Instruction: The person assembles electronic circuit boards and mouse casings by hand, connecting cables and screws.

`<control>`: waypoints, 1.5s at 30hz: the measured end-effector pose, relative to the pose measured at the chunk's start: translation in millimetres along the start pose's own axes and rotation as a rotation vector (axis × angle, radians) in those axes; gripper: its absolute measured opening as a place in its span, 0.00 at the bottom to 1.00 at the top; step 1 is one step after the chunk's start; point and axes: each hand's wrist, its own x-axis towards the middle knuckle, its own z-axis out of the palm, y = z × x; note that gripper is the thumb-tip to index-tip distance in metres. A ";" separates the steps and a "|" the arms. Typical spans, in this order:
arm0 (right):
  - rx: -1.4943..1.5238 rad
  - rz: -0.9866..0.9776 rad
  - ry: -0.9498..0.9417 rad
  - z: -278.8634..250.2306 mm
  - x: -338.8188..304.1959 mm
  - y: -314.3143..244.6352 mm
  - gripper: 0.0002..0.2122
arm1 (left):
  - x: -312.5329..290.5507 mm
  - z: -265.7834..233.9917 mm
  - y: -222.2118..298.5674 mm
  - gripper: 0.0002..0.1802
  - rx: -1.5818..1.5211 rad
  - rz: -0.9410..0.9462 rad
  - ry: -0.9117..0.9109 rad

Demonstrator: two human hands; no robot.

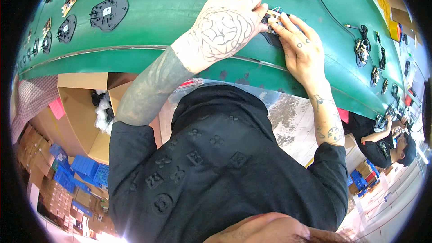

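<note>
Over the green work surface, both my hands meet on a small circuit board (274, 17) with a thin white wire, set on a black plastic mouse base (272, 39). My left hand (227, 27) comes from the left with its fingertips pinched at the board's left edge; its thumb is partly hidden. On the other side, my right hand (299, 45) curls around the base's right side, and its fingertips press on the board. Much of the board and base lies hidden under my fingers.
Along the left of the green bench (148, 27) lie several black mouse bases (109, 12) and circuit boards (69, 2). To the right are boards with coiled black cables (362, 51). An opened carton (74, 117) stands below left. Another person (382, 146) works at the far right.
</note>
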 end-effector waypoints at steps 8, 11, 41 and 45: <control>0.147 -0.002 0.014 -9.5 0.5 4.5 0.18 | -2.6 0.1 2.6 0.22 -0.128 -0.055 0.062; 0.116 -0.024 0.065 -3.3 -6.5 11.3 0.17 | 3.3 -4.1 5.5 0.22 -0.104 -0.075 0.019; 0.244 0.250 -0.107 -21.7 24.8 22.0 0.07 | 8.2 8.0 -14.1 0.21 -0.383 -0.074 -0.044; 0.310 0.269 -0.118 -24.5 24.3 22.6 0.07 | 7.1 9.7 -14.5 0.21 -0.414 -0.069 -0.034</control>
